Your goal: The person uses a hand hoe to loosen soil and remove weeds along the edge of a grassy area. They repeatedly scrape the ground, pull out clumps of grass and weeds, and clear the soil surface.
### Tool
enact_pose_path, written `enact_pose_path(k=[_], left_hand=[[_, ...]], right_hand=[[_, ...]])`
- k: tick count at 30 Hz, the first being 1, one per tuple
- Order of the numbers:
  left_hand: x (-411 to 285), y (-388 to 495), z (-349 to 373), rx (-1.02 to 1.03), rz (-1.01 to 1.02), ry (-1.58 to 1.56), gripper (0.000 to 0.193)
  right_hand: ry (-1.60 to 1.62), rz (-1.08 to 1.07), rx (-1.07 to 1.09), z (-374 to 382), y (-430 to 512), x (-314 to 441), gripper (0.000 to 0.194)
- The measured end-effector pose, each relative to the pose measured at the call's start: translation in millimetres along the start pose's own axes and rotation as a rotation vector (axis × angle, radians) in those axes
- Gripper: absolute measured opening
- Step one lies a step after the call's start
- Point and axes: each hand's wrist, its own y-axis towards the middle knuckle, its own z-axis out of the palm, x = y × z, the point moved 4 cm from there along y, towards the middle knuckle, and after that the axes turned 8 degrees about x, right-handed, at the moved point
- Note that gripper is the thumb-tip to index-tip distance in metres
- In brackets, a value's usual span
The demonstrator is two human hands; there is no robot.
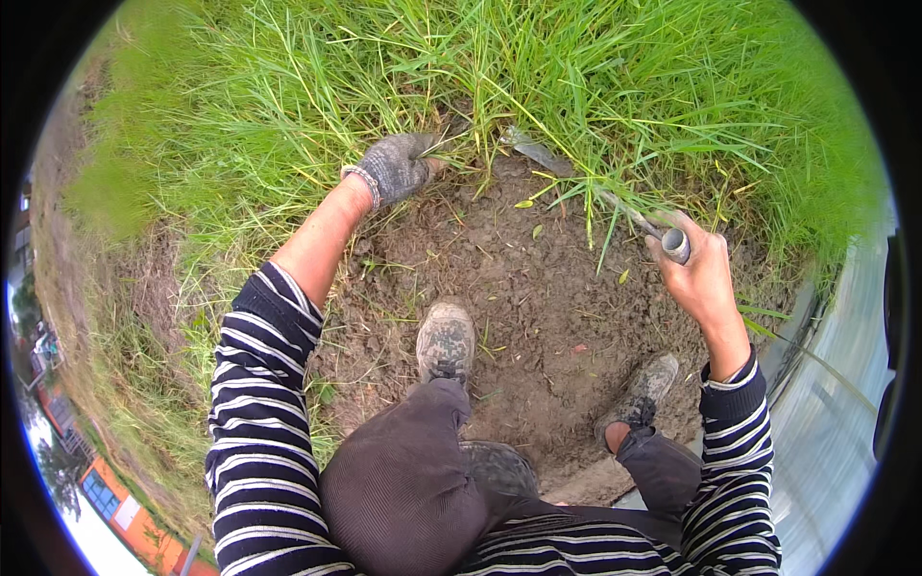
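Note:
My left hand [398, 167], in a grey knit glove, is closed around grass stems [461, 147] low to the ground, at the border of the tall grass and the bare soil. Part of its thumb shows bare; the other fingertips are hidden. My ungloved right hand [695, 266] grips a metal hand tool with a hollow tubular handle [676, 246]. Its thin shaft [630, 212] runs up and left to a narrow metal blade [536, 153], whose tip rests among the grass bases, right of my left hand. Grass blades cross over the shaft and partly hide it.
Dense green grass [504, 50] fills the far side. Trampled brown soil [533, 309] with loose leaves lies around my muddy camouflage shoes [445, 342]. Along the right runs a pale, smooth sheet-like surface [828, 389]. An orange building [115, 497] stands far left.

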Motion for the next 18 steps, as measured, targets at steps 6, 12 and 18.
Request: enact_pose_path(k=[6,12,18], left_hand=[[74,-156,29,-0.157,-0.09,-0.045,0.03],[205,-374,36,-0.372,-1.319,-0.041,0.048],[78,-243,54,-0.07,-0.324,0.572,0.023]], right_hand=[[0.03,0.064,0.078,-20,-33,-8,0.021],[-0.017,-0.071,0.055,-18,-42,24,0.022],[-0.196,-0.034,0.052,6,-22,24,0.018]])
